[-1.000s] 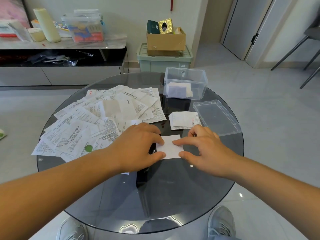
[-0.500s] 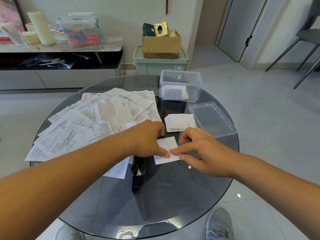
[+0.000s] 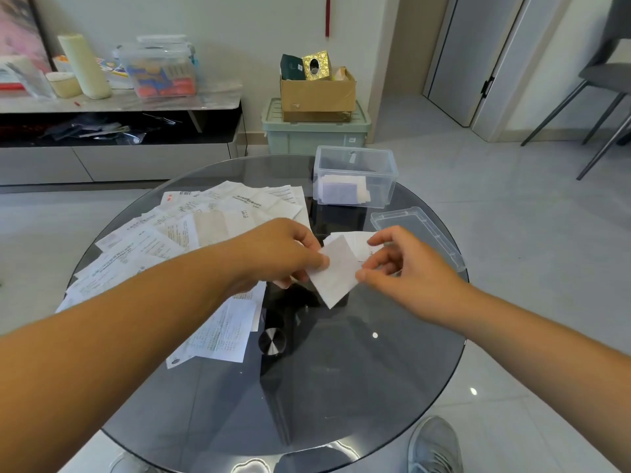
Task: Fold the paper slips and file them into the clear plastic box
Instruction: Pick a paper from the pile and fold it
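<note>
Both forearms bare all the way back to the picture edge. My left hand and my right hand are bare too, skin only. Nails look short and plain where they show; too small to tell more. One foot in a grey sneaker, mesh-looking upper, paler sole edge, just past the near rim of the counter. A second pale shoe toe sits under the counter's near-left rim, seen through glass, too blurred for detail.
</note>
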`<state>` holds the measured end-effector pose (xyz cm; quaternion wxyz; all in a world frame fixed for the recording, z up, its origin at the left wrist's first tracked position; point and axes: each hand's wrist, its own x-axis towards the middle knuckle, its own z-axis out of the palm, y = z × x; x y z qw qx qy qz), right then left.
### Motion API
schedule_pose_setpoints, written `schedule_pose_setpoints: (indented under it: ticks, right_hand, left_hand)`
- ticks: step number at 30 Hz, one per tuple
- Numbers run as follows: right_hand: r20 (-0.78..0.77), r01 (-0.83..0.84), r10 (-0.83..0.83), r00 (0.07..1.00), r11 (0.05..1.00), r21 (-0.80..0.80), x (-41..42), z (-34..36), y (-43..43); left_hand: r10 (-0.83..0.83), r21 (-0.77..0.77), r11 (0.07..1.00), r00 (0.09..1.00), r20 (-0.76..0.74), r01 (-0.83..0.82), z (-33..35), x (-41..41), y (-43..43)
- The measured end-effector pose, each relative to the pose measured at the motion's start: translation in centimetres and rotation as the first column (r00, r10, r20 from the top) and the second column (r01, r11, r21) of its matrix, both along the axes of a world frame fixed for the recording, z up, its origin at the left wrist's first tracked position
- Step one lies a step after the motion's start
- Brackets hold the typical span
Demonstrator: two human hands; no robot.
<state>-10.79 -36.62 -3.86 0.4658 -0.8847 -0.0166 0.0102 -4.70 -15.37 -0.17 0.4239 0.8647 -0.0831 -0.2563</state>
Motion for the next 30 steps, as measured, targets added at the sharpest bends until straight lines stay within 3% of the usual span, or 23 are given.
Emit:
schedule_pose_setpoints:
  ticks: [6, 11, 16, 23, 30]
  right_hand:
    - [-0.07, 0.201, -0.191, 0.979, 0.964, 0.176, 3.5, 2.6, -0.2]
    - [-0.111, 0.268, -0.248, 0.962, 0.935, 0.234, 6.3, 3.0, -0.2]
    - [-0.004, 0.3, -0.301, 0.954, 0.949, 0.096, 7.9, 1.8, -0.7]
    - [0.115, 0.233, -0.209, 0.971, 0.935, -0.268, 8.4, 0.0, -0.6]
    - [0.184, 0.185, -0.112, 0.977, 0.872, -0.452, 8.2, -0.7, -0.5]
  left_hand:
    - [0.211, -0.332, 0.9, 0.949, -0.233, -0.282, -0.5, 0.8, -1.4]
    - [0.327, -0.441, 0.798, 0.909, -0.258, -0.412, -1.7, 2.3, -3.5]
    - [0.268, -0.137, 0.957, 0.959, 0.093, -0.255, -2.9, 3.4, -4.1]
    - [0.083, 0.14, 0.983, 0.965, 0.248, -0.12, -3.5, 4.0, -4.6]
    - [0.007, 0.223, 0.972, 0.956, 0.292, -0.075, -3.5, 3.9, -4.7]
